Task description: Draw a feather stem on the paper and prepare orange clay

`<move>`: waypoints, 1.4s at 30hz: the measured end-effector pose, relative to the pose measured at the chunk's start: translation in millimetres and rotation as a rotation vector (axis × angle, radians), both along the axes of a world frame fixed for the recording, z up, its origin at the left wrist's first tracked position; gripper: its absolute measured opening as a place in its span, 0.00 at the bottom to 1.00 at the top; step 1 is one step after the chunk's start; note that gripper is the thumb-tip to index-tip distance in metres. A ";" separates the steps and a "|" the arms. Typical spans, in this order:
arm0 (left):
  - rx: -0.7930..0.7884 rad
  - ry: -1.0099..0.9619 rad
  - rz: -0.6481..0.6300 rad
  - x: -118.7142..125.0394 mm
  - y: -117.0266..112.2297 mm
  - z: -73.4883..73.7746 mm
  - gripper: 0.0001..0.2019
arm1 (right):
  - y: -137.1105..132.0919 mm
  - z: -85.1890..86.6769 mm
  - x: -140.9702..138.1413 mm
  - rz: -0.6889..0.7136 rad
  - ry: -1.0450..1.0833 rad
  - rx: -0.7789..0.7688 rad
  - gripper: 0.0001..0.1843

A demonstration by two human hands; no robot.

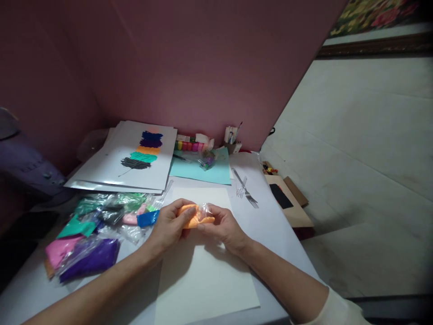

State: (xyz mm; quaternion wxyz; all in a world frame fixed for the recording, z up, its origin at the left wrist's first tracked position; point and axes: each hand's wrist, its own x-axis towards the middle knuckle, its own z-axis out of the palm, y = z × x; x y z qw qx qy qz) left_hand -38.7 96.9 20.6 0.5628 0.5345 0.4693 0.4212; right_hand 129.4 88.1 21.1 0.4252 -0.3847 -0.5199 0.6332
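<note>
Orange packet [193, 221] pinched by left hand [169, 224] and right hand [226, 227], above white sheet [206, 284].

Paper sheet [209, 280] at surface [270, 243] near edge, mid-width. Above its far part: held packet [190, 220] between left hand [172, 224] and right hand [226, 227]. Loose packets [93, 259] toward left edge, left of paper sheet. Behind them, stack of sheets [101, 155] by far left corner. Right of stack: card [218, 175], paint pots [189, 146] behind, brush holder [231, 146] near far edge. Forks [249, 199] toward right edge. Cardboard [299, 215] beyond right edge.
</note>
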 end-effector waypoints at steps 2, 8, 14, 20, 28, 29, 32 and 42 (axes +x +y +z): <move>0.000 0.006 -0.004 0.9 -0.6 0.8 0.18 | -0.4 -1.0 0.5 0.023 -0.002 -0.037 0.18; -0.023 0.004 0.007 -1.1 1.2 2.6 0.20 | -0.7 -7.2 0.0 -0.037 0.036 -0.067 0.19; -0.058 0.012 0.065 -6.2 5.9 2.1 0.19 | 3.9 -8.5 3.4 -0.076 0.024 0.006 0.18; -0.057 -0.020 0.018 -9.2 8.2 -2.5 0.19 | 7.4 -7.5 8.1 -0.011 0.146 -0.123 0.19; 0.073 0.026 0.019 -11.1 8.3 3.9 0.17 | 12.8 -11.6 10.1 0.025 0.231 -0.245 0.17; 0.091 0.037 0.013 -11.2 8.4 4.5 0.16 | 12.9 -10.6 10.4 0.028 0.201 -0.242 0.16; 0.116 0.064 -0.006 -11.7 8.7 6.2 0.14 | 12.1 -5.7 11.6 0.038 0.084 -0.203 0.16; 0.116 0.101 -0.013 -13.3 8.1 8.2 0.14 | 11.1 1.3 16.0 0.071 -0.270 0.245 0.06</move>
